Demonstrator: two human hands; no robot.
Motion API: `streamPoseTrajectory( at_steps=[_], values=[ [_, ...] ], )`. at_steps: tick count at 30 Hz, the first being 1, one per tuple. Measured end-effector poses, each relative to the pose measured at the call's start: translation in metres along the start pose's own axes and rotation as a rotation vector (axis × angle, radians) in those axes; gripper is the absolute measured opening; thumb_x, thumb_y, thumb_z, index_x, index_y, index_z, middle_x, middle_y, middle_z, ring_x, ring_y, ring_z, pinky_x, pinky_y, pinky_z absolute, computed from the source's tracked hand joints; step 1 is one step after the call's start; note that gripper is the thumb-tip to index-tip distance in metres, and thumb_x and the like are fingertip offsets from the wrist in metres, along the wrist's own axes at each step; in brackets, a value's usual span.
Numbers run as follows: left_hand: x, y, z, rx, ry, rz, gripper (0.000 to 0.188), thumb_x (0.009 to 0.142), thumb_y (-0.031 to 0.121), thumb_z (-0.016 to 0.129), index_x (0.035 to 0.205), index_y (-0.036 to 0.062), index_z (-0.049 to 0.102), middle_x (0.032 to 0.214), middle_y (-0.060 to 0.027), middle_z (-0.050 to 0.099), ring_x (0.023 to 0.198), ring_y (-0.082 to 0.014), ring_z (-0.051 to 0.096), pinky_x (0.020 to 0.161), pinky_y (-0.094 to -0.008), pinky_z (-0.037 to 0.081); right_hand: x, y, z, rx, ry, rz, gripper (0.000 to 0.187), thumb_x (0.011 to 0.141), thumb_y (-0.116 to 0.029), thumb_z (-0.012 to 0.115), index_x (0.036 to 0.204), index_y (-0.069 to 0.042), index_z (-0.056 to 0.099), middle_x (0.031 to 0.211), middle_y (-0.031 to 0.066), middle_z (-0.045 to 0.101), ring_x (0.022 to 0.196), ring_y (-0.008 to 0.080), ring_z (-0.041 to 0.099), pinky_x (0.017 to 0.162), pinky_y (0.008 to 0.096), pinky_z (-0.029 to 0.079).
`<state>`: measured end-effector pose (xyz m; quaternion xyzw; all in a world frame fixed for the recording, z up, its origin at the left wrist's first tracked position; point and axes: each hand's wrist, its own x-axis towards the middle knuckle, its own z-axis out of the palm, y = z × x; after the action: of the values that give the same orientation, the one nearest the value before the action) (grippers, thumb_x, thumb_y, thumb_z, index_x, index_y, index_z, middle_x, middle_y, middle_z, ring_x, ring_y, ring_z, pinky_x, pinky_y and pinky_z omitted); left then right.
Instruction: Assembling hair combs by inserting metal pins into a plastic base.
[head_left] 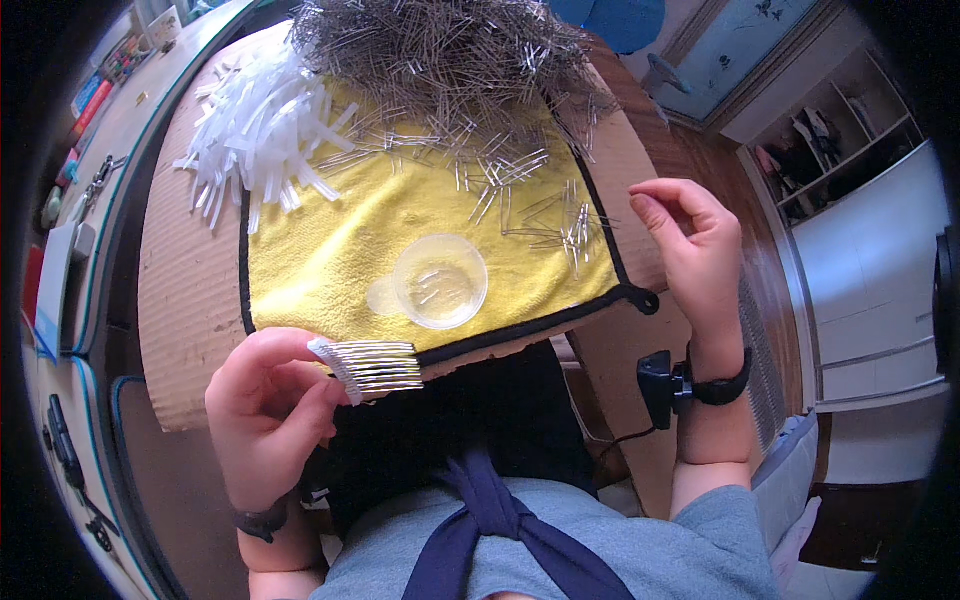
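Observation:
My left hand (265, 410) pinches a white strip (336, 370) with a comb-like row of shiny metal pins pointing right, over the near edge of a yellow cloth (330, 270) with black trim. My right hand (695, 235) is raised beyond the cloth's right edge, thumb and forefinger curled together; what they hold, if anything, is too thin to make out. Nearest to it lies a loose cluster of bent metal pins (575, 238). A round clear plastic cup (440, 283) with a few small bits inside stands mid-cloth, between my hands.
A large heap of metal pins (440, 60) covers the far side, beside a pile of white plastic strips (265, 140). Corrugated cardboard (185, 290) lies under the cloth. A cluttered desk (120, 150) runs along the left; an open shelf (840, 130) stands far right.

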<state>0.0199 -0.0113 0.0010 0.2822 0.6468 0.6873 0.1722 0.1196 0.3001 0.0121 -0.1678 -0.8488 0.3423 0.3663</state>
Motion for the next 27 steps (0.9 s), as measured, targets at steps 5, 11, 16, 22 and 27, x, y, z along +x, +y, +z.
streamPoseTrajectory(
  at_steps=[5, 11, 16, 22, 27],
  values=[
    [0.0, 0.0, 0.0, 0.045, -0.025, 0.013, 0.025, 0.075, -0.012, 0.056, 0.098, -0.0038, 0.053, 0.096, -0.0142, 0.06, 0.069, -0.0092, 0.061, 0.046, -0.0149, 0.044, -0.014, -0.031, -0.003, -0.235, -0.351, -0.39, 0.013, 0.067, 0.0, 0.064, 0.08, -0.002, 0.063, 0.075, 0.0099, 0.058, 0.071, 0.0244, 0.056, 0.063, 0.0311, 0.046],
    [0.001, 0.003, 0.002, 0.09, -0.072, 0.028, 0.02, 0.073, -0.012, 0.056, 0.092, -0.0039, 0.058, 0.11, -0.0214, 0.056, 0.068, -0.0069, 0.059, 0.052, -0.0149, 0.044, -0.008, -0.034, 0.018, -0.165, -0.265, -0.632, 0.016, 0.067, 0.005, 0.06, 0.081, -0.002, 0.062, 0.074, 0.0098, 0.058, 0.069, 0.0243, 0.056, 0.062, 0.0323, 0.047],
    [0.001, 0.007, 0.003, 0.083, -0.139, 0.024, 0.021, 0.071, -0.012, 0.056, 0.09, -0.0029, 0.061, 0.118, -0.0253, 0.052, 0.067, -0.005, 0.059, 0.056, -0.0141, 0.044, -0.004, -0.053, 0.028, 0.088, -0.153, -0.407, 0.01, 0.076, 0.002, 0.062, 0.086, 0.0, 0.063, 0.076, 0.0122, 0.062, 0.065, 0.0211, 0.06, 0.06, 0.0266, 0.047],
    [0.003, 0.007, 0.004, 0.092, -0.147, 0.024, 0.021, 0.071, -0.013, 0.056, 0.088, -0.0033, 0.062, 0.12, -0.0261, 0.05, 0.07, -0.005, 0.06, 0.056, -0.0144, 0.044, 0.0, -0.065, 0.037, 0.112, -0.426, -0.471, 0.016, 0.07, 0.005, 0.065, 0.085, 0.002, 0.062, 0.078, 0.0095, 0.061, 0.073, 0.018, 0.06, 0.065, 0.026, 0.048],
    [0.004, 0.011, 0.003, 0.119, -0.157, 0.007, 0.021, 0.071, -0.013, 0.055, 0.087, -0.0029, 0.063, 0.12, -0.0256, 0.05, 0.07, -0.005, 0.06, 0.056, -0.0145, 0.045, 0.007, -0.062, 0.043, -0.041, -0.482, -0.838, 0.018, 0.062, 0.003, 0.063, 0.08, 0.002, 0.059, 0.075, 0.0112, 0.058, 0.069, 0.0258, 0.057, 0.06, 0.0307, 0.048]
  ],
)
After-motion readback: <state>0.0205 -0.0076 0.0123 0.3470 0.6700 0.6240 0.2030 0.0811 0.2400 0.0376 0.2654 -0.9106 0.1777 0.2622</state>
